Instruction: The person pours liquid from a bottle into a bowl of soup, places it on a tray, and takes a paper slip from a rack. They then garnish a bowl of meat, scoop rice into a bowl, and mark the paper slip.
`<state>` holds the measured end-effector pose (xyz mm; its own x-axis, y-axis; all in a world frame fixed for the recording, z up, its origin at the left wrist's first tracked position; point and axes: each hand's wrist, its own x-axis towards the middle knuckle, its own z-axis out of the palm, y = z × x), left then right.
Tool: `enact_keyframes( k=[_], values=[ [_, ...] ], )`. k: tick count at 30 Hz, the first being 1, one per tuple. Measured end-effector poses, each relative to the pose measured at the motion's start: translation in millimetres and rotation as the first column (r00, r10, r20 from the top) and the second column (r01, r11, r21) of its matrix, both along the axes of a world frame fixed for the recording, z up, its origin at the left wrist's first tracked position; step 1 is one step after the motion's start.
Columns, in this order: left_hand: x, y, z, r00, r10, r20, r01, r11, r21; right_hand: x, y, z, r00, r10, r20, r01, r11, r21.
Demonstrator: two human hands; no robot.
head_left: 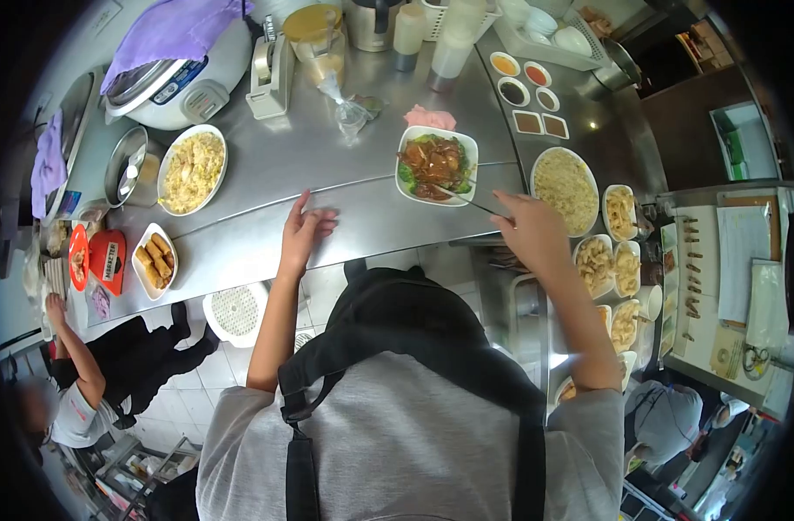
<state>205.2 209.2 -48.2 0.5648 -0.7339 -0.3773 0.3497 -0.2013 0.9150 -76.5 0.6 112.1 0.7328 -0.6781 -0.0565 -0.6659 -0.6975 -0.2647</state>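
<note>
A square white bowl of glazed meat and broccoli sits on the steel desk. Right of the bowl, the right hand grips a thin utensil whose far end is over the bowl. The left hand is empty, fingers spread, left of the bowl. A pink cloth lies just behind the bowl; an oval dish of rice stands to the bowl's right.
</note>
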Motion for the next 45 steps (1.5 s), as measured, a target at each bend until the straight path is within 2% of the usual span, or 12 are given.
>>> enact_keyframes(
  k=[5, 8, 11, 16, 20, 26, 32, 36, 38, 40, 43, 45],
  values=[
    [3.3, -3.8, 6.3, 0.999, -0.028, 0.017, 0.029, 0.998, -0.055, 38.9, 4.8, 25.6, 0.989, 0.015, -0.148, -0.014, 1.000, 0.008],
    [3.5, -6.4, 7.6, 0.999, -0.046, -0.005, 0.046, 0.996, -0.070, 64.7, 0.1, -7.4, 0.997, 0.075, -0.027, -0.076, 0.995, -0.064],
    [5.5, -6.6, 6.4, 0.999, -0.050, 0.017, 0.051, 0.994, -0.093, 79.3, -6.9, -23.2, 0.989, 0.006, -0.150, -0.006, 1.000, 0.002],
    [13.4, -2.4, -1.7, 0.999, -0.029, 0.043, 0.034, 0.994, -0.106, 56.2, -13.2, -4.5, 0.992, -0.121, 0.028, 0.112, 0.968, 0.226],
    [18.6, -1.1, -4.6, 0.997, -0.060, 0.053, 0.065, 0.993, -0.098, 19.5, -23.1, -11.8, 0.922, -0.379, 0.078, 0.282, 0.797, 0.534],
    [17.8, -13.9, -0.5, 0.991, -0.117, 0.064, 0.123, 0.987, -0.099, -6.4, 1.5, -28.6, 0.894, -0.431, 0.119, 0.389, 0.881, 0.270],
    [9.5, -31.3, 1.4, 0.978, -0.178, 0.106, 0.192, 0.972, -0.137, 0.2, 15.9, -44.1, 0.952, -0.239, 0.193, 0.237, 0.971, 0.038],
    [-2.8, -32.2, -1.6, 0.951, -0.266, 0.156, 0.285, 0.951, -0.120, 19.5, 25.3, -22.1, 0.904, -0.310, 0.293, 0.265, 0.946, 0.184],
    [-23.1, -32.1, 32.9, 0.913, -0.407, 0.012, 0.406, 0.909, -0.098, 50.2, 39.0, -7.0, 0.868, -0.369, 0.332, 0.262, 0.909, 0.323],
    [-41.6, -32.7, 76.6, 0.895, -0.443, 0.043, 0.444, 0.882, -0.157, 89.7, 57.7, -12.5, 0.860, -0.274, 0.431, 0.116, 0.926, 0.358],
    [-45.5, -32.4, 86.7, 0.959, -0.266, -0.102, 0.219, 0.917, -0.334, 143.6, 82.1, -48.4, 0.801, 0.045, 0.598, -0.240, 0.938, 0.251],
    [-15.3, -17.3, 88.1, 0.987, -0.161, -0.024, 0.147, 0.946, -0.289, 167.8, 97.9, -27.5, 0.835, -0.010, 0.550, -0.302, 0.828, 0.473]
  ],
)
